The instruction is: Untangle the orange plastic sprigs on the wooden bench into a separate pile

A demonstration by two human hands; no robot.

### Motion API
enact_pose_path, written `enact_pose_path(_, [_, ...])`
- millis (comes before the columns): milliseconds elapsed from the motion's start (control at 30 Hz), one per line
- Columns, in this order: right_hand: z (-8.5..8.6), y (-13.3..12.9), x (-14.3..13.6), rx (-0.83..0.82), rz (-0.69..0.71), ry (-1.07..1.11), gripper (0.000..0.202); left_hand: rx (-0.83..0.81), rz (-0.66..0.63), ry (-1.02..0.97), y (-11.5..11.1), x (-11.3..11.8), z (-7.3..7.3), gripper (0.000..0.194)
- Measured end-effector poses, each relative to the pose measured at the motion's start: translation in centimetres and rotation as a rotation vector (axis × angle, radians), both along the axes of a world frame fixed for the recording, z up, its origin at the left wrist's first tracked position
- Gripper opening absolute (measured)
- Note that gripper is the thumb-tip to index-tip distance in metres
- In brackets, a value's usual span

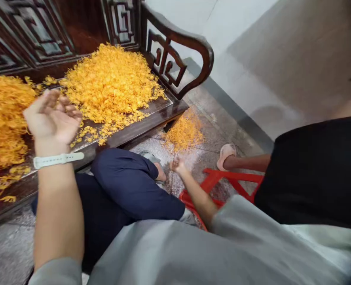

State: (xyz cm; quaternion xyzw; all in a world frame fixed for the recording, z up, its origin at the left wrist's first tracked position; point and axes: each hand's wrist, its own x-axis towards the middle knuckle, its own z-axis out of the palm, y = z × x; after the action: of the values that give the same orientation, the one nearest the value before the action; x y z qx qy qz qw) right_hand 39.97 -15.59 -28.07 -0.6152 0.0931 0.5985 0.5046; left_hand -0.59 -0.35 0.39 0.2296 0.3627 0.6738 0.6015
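My left hand (55,118) is palm up above the wooden bench, between two heaps of small orange-yellow flower-like pieces. Its fingers curl loosely and stay apart, with nothing visible in the palm. To its right sits the rounded heap of orange pieces (112,83); to its left is a second orange heap (1,118), cut by the frame edge. Low over the floor, my right hand (178,164) is beside a loose pile of thin orange strands (185,132). It looks small and blurred; its fingers seem bent but apart, and nothing shows in them.
The dark carved bench (128,128) has a curved armrest (203,51) on its right side. A red plastic stool (212,182) stands on the floor to my right. Beside it is another person's leg in black clothing (308,170), with a pink shoe (226,155).
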Motion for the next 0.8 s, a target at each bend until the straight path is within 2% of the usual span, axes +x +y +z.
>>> enact_pose_path(100, [-2.1, -3.2, -4.9, -0.158, 0.084, -0.084, 0.041, 0.03, -0.016, -0.008, 0.1, -0.8, 0.1, 0.009])
enact_pose_path(200, [-2.1, -3.8, -6.1, -0.183, 0.222, -0.206, 0.04, -0.005, 0.017, -0.041, 0.4, -1.5, -0.4, 0.008])
enact_pose_path(267, [-1.0, -2.8, -5.5, -0.13, 0.329, -0.31, 0.034, -0.094, 0.05, -0.055, 0.4, -2.1, -0.9, 0.004])
enact_pose_path(367, [1.0, 0.5, -5.0, 0.041, 0.459, -0.477, 0.025, -0.194, 0.092, 0.013, 0.3, -3.5, -1.8, 0.011])
enact_pose_path(433, [2.6, 2.8, -6.3, 0.193, 0.525, -0.56, 0.026, -0.181, 0.12, 0.094, 0.3, -4.8, -2.5, 0.008])
enact_pose_path(500, [4.3, 4.0, -9.0, 0.357, 0.597, -0.617, 0.03, -0.162, 0.158, 0.2, 0.1, -6.2, -3.1, 0.01])
enact_pose_path(567, [6.0, 4.3, -12.4, 0.518, 0.686, -0.665, 0.032, -0.163, 0.208, 0.363, -0.2, -7.7, -3.8, 0.012])
enact_pose_path(633, [7.6, 4.0, -15.6, 0.659, 0.772, -0.716, 0.029, -0.188, 0.248, 0.607, -0.3, -9.2, -4.4, 0.007])
enact_pose_path(700, [9.1, 3.7, -18.0, 0.764, 0.833, -0.774, 0.025, -0.239, 0.263, 0.939, -0.3, -10.8, -4.9, 0.002])
enact_pose_path(800, [12.0, 3.9, -19.7, 0.879, 0.892, -0.866, 0.019, -0.331, 0.263, 1.447, -0.3, -13.1, -4.8, 0.006])
